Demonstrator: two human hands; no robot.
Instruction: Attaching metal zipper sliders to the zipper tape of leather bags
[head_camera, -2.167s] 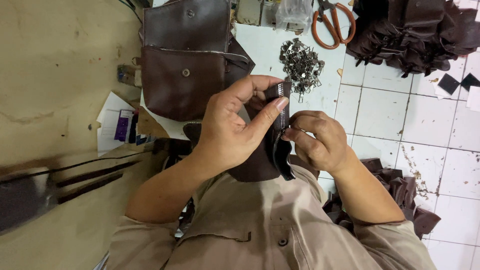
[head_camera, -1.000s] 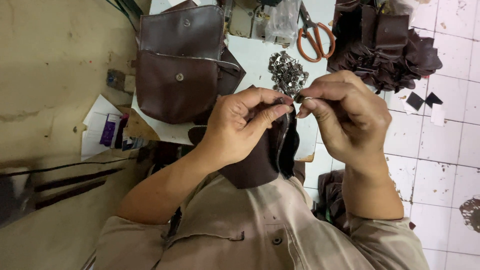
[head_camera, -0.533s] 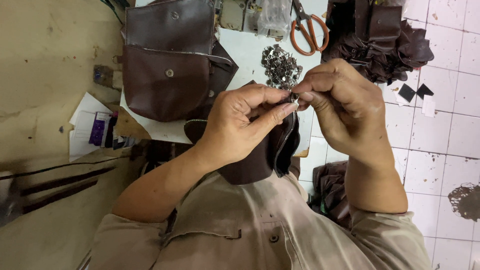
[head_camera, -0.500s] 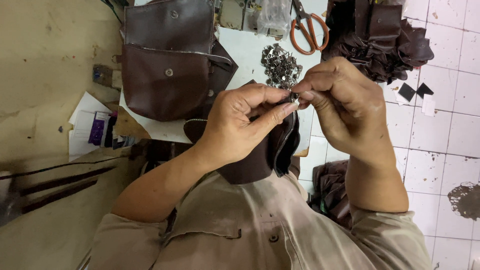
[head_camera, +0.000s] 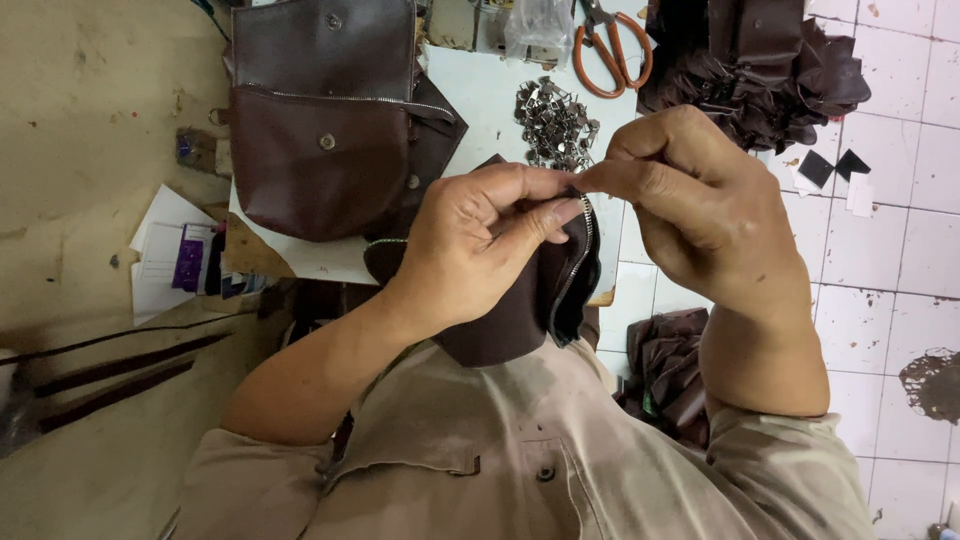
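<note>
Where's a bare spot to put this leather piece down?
Bare white tabletop shows between the brown bag and the pile of metal fittings. The tiled floor right of the right hand is open. Crowded around the scissors and dark leather heap.

A clear plastic bag lies at the top centre of the frame, crumpled and see-through, with small pale contents that cannot be made out. At the left edge, midway down, a white paper sheet lies flat, and on it rests a small purple-and-white packet, rectangular, with print too small to tell.
</note>
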